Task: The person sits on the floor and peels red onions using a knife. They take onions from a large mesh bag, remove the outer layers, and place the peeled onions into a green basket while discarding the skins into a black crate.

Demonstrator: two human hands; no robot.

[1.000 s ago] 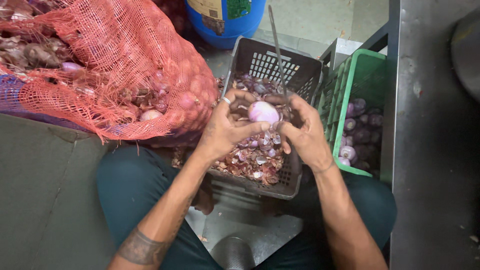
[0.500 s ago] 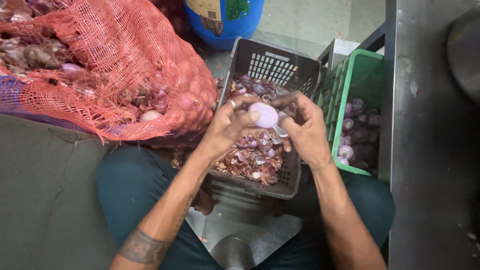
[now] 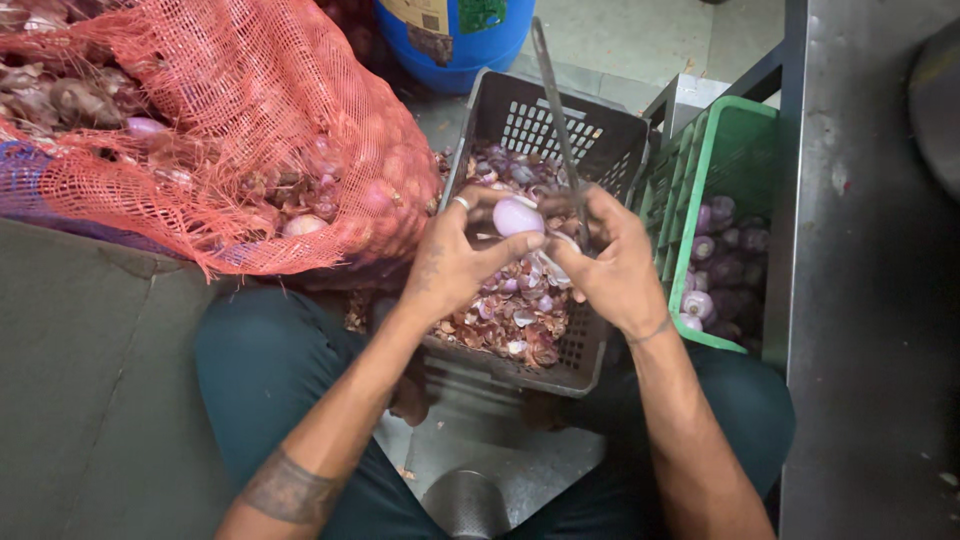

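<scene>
Our left hand (image 3: 455,262) pinches peeled onion (image 3: 517,216) in fingertip grip. Our right hand (image 3: 612,262) clamped round knife (image 3: 560,130), blade now upright again after dropping from sight. Below grip: grey crate (image 3: 610,130) of skins. Right of grip: green crate (image 3: 748,130) of peeled onions. Left: red mesh sack (image 3: 230,130).

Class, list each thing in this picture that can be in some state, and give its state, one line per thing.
onion: peeled, held in left hand
knife: gripped in right hand, blade pointing up
grey crate: holds onion skins
green crate: partly filled with peeled onions
red net sack: bulging with unpeeled onions
</scene>
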